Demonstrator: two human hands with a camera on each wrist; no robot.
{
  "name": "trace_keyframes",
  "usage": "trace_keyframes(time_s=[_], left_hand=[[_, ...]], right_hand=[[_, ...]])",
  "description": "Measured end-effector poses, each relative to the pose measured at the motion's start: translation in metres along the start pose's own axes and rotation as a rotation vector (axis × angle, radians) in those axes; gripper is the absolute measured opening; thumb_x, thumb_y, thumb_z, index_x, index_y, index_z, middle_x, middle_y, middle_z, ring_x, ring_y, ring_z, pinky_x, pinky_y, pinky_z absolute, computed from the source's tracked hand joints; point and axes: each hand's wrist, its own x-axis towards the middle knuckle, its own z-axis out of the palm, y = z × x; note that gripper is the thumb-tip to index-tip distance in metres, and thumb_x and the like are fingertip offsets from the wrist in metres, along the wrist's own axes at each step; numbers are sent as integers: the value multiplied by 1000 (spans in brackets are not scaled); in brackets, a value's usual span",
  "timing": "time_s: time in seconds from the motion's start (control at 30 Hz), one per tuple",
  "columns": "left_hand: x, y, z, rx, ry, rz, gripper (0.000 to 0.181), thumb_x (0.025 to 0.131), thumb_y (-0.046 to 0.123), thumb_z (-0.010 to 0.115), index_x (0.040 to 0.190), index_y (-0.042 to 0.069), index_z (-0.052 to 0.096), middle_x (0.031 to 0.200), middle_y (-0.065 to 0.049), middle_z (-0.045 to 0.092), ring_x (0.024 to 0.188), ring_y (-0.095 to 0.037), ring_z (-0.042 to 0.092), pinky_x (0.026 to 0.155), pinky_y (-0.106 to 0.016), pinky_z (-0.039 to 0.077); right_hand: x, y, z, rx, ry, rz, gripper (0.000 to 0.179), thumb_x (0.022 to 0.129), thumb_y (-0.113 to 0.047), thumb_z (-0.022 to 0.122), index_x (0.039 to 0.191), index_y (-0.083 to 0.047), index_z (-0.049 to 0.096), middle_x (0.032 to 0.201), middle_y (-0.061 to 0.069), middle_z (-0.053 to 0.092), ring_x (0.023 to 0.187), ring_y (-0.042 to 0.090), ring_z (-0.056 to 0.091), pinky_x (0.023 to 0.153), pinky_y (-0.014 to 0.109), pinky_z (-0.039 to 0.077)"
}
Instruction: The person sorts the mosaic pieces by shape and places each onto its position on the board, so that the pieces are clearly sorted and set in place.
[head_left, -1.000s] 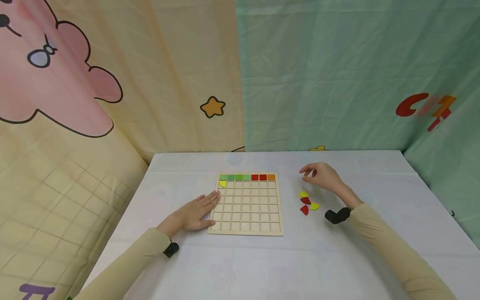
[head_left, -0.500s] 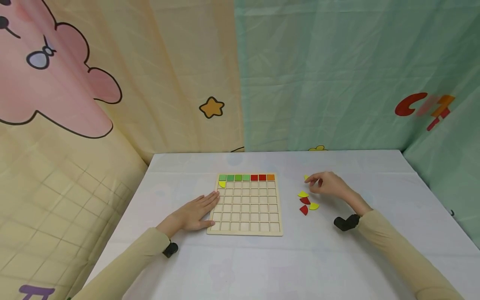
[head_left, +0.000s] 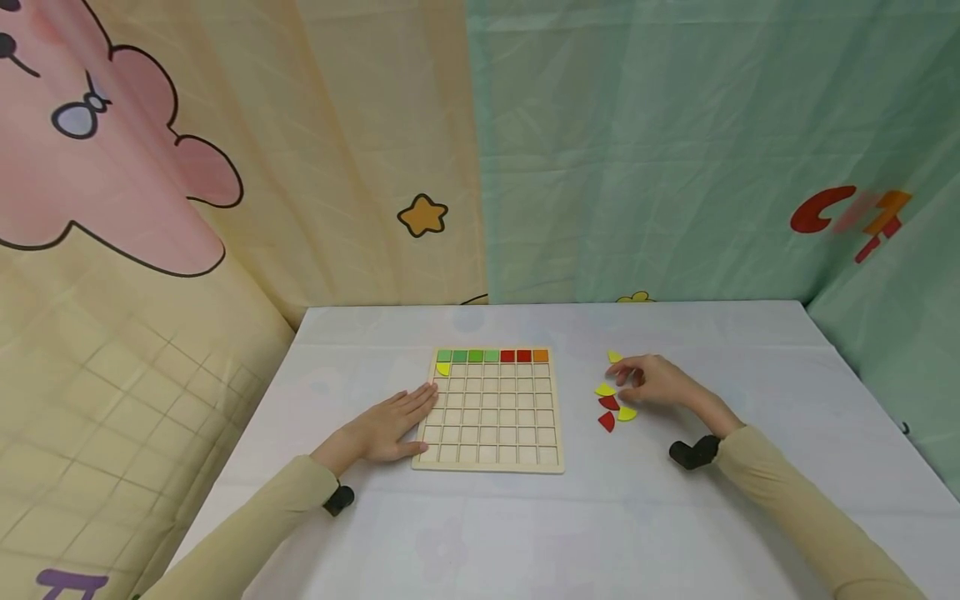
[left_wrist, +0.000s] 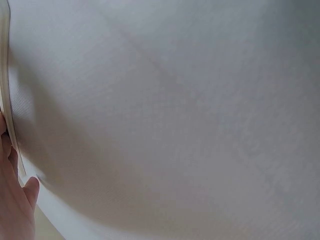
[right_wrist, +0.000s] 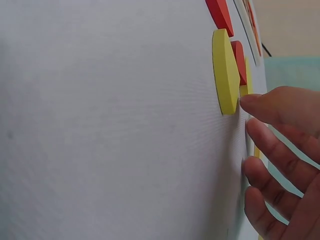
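My left hand (head_left: pixel 386 429) lies flat with spread fingers, its fingertips and thumb on the left edge of a wooden grid board (head_left: pixel 498 433). A row of green, red and orange square tiles (head_left: pixel 507 356) fills the board's top row. Below the first tile sits a yellow quarter-circle piece (head_left: pixel 444 369). Right of the board, my right hand (head_left: pixel 660 382) hovers over loose pieces, fingers loosely bent and holding nothing. Around it lie three yellow fan-shaped pieces (head_left: pixel 627 414) and two red ones (head_left: pixel 606 422). In the right wrist view, the thumb is close beside a yellow piece (right_wrist: pixel 225 75).
A white cloth (head_left: pixel 480 533) covers the table. Behind it hangs a printed curtain (head_left: pixel 645 150), with another at each side. Each wrist wears a black camera mount (head_left: pixel 693 452).
My right hand has moved toward me and slightly right, uncovering a yellow piece at the back. The fingers now hover above the nearer pieces. My left hand has stayed on the board.
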Motion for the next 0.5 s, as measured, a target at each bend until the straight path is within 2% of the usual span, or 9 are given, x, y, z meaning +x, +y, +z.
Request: trace_keyframes(time_s=[0.37,0.5], left_hand=[[0,0,0,9,4,5,82,97,56,41,154,5,11,163,-9,6,151,-25,8,120,-47,19],[0,0,1,4,9,8,82,97,56,40,154,5,11,163,-9,6,151,-24,8,121,-47,18]], right_hand=[[5,3,5,34,-60,18,35,82,-8,69,117,-9,67,89,0,62,68,12,51,60,22,46],[6,2,3,35,-80,2,33,82,-6,67,115,-11,68,89,0,62,68,13,50,59,22,44]])
